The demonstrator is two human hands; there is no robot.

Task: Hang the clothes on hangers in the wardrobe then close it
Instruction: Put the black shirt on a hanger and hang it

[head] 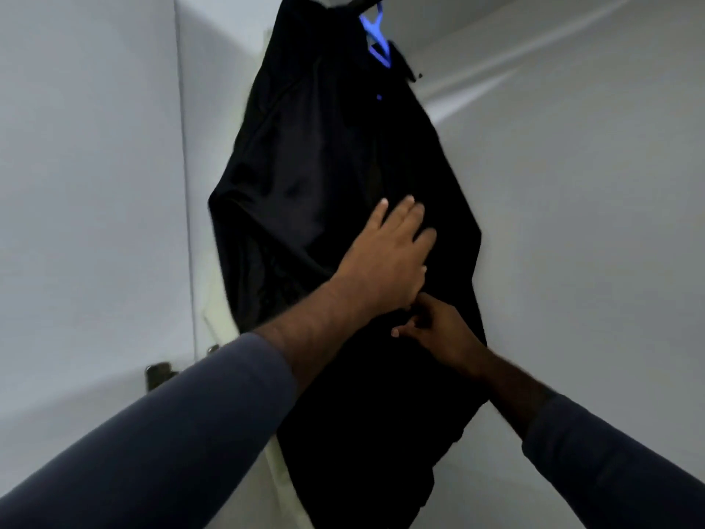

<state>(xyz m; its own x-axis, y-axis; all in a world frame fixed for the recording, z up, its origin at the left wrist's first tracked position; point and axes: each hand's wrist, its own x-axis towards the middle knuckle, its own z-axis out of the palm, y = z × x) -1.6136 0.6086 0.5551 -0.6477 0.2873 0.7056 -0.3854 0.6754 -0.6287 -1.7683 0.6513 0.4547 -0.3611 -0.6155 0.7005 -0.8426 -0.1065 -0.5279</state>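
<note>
The garment (324, 166) hangs on a hanger (375, 40) in the wardrobe (572, 261), left hand (385, 257) flat against it, right hand (438, 334) pinching a fold below. Soft, light cloth, likely best tugged at the hem.

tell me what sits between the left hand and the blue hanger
Only dark cloth of the black garment stretches from the left hand up to the blue hanger, in the head view.

Your black garment (324, 166) hangs full length, draped and creased | your blue hanger (375, 36) shows at its neck, hook out of view | pale wardrobe (572, 261) panels stand behind it, probably the interior
</note>
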